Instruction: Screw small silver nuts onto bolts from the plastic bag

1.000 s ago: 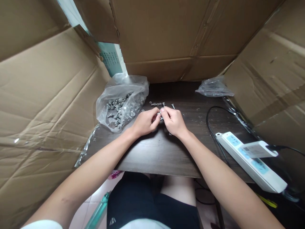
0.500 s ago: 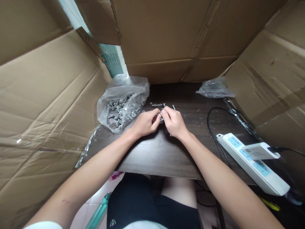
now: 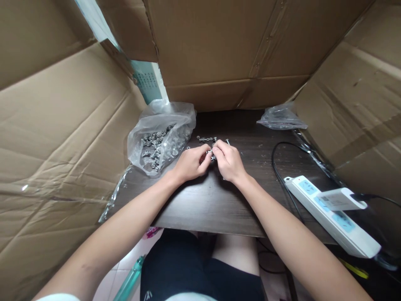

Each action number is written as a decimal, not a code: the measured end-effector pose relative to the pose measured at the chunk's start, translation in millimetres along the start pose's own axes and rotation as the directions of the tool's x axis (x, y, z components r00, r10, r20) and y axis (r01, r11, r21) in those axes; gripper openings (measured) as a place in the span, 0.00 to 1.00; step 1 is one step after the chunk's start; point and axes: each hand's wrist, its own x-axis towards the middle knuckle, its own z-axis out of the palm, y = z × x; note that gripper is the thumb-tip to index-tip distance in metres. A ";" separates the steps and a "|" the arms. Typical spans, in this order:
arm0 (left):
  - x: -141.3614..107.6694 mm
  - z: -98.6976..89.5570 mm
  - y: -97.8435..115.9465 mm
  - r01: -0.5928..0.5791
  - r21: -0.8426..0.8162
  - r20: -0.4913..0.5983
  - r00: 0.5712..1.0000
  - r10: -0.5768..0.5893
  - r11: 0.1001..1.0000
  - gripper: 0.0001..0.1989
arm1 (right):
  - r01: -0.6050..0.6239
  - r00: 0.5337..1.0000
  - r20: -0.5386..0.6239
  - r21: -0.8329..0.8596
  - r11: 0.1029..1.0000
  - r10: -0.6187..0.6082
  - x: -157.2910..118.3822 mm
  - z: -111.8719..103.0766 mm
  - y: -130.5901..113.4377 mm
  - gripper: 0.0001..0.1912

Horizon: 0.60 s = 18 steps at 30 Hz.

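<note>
Above the dark table, my left hand [image 3: 193,162] and my right hand [image 3: 229,161] meet at their fingertips, both closed in a pinch. Between them shows a small silver bolt [image 3: 211,151], mostly covered by the fingers, so its exact shape is unclear. More small metal parts lie just below the fingertips, partly hidden. Beyond the hands sit a row of bolts and rings [image 3: 205,139] and a single bolt [image 3: 227,141]. One small ring [image 3: 188,148] rests near my left knuckles. To the left, an open clear plastic bag [image 3: 134,144] holds many metal fasteners [image 3: 156,142].
A second clear plastic bag [image 3: 282,118] lies at the back right. On the right is a white power strip [image 3: 332,217] with a plugged-in adapter [image 3: 343,199] and a black cable [image 3: 273,161]. Cardboard walls [image 3: 219,42] enclose the table's back and sides.
The view has shifted very slightly. Both hands stay pinched together at the same spot, with only small finger movement around the bolt.
</note>
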 end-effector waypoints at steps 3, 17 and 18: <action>-0.4 0.6 -0.4 -0.003 0.004 -0.007 1.000 0.003 1.000 0.09 | 0.012 1.000 0.002 0.005 1.000 -0.012 0.6 0.1 0.8 0.13; -0.1 0.2 0.4 -0.011 -0.006 -0.012 1.000 0.011 1.000 0.10 | -0.009 1.000 -0.001 0.031 0.999 0.009 2.5 2.3 -0.9 0.20; -0.1 0.1 0.5 -0.011 -0.009 -0.008 1.000 0.011 1.000 0.10 | -0.016 1.000 0.003 0.036 0.999 0.016 2.4 2.2 -1.0 0.21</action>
